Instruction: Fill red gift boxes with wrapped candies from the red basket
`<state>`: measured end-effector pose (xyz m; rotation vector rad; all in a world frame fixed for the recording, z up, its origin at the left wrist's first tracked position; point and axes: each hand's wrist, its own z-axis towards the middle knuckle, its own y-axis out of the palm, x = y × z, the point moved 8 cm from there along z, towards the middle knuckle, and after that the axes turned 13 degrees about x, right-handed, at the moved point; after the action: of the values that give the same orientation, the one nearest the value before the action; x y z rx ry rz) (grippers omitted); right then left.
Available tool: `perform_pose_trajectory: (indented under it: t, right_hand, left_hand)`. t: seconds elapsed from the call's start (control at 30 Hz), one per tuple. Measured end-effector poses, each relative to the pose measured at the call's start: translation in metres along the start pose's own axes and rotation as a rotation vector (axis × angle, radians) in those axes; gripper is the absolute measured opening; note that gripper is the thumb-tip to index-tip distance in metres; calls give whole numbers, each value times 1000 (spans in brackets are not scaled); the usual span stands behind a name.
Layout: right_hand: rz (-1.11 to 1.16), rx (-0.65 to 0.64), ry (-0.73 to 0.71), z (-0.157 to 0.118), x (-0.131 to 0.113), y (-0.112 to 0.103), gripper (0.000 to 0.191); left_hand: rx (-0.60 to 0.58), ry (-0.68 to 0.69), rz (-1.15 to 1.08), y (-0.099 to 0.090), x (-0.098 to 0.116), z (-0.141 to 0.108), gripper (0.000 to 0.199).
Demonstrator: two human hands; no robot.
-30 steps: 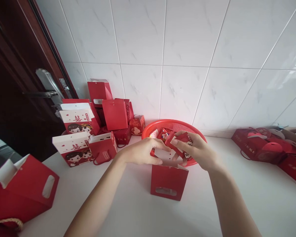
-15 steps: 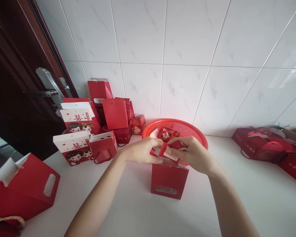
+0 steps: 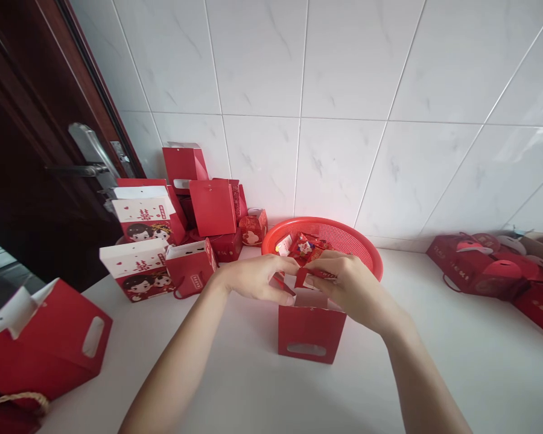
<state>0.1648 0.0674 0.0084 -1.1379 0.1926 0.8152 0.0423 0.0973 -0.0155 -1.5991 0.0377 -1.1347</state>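
1. The small red cardboard box [image 3: 312,325] stands upright and open-topped on the white tabletop [image 3: 235,386], in front of the perforated red plastic basket [image 3: 346,238].
2. It should be light and fairly stiff, though thin walls may buckle; the oval cut-out low in its near face looks like a weak spot, so the upper edges seem the best hold.
3. The left hand [image 3: 256,278] is closed around the box's upper left edge, thumb nearest.
4. The right hand [image 3: 355,286] pinches a red printed packet [image 3: 324,273] above the opening; it is probably light, its slick wrapper best gripped by an edge.
5. The tabletop looks smooth, so the box could slide. Behind rises a pale marbled tile wall [image 3: 262,60], with a dark reddish-brown door [image 3: 18,150] at left.
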Motion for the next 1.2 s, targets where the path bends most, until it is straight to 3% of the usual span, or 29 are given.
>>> perform_pose_trajectory:
  t: [0.17,0.33,0.53,0.67,0.77,0.87,1.0,1.2]
  right_hand:
    - [-143,-12,-47,-2,-4,0,37]
    - [-24,41,-55,-2,-5,-8,29]
    - [52,-12,-2,-3,-3,-4,31]
    - [421,91,201,-1,7,-10,19]
    - [763,67,379,-1,16,-6,23]
    - [950,55,463,0,23,-3,13]
    - [861,119,371,4,25,-10,8]
    - [640,34,191,6,12,-6,8]
  left_hand:
    - [-23,30,-44,2,3,2,27]
    - [-8,21,-58,1,1,2,38]
    - [-7,39,-82,2,0,1,45]
    - [-5,26,-106,3,-4,2,47]
    - [-2,39,-112,4,-4,3,48]
    - [21,53,-110,3,-3,4,48]
    - [22,78,-109,3,0,4,44]
    - [34,4,-33,2,-6,4,32]
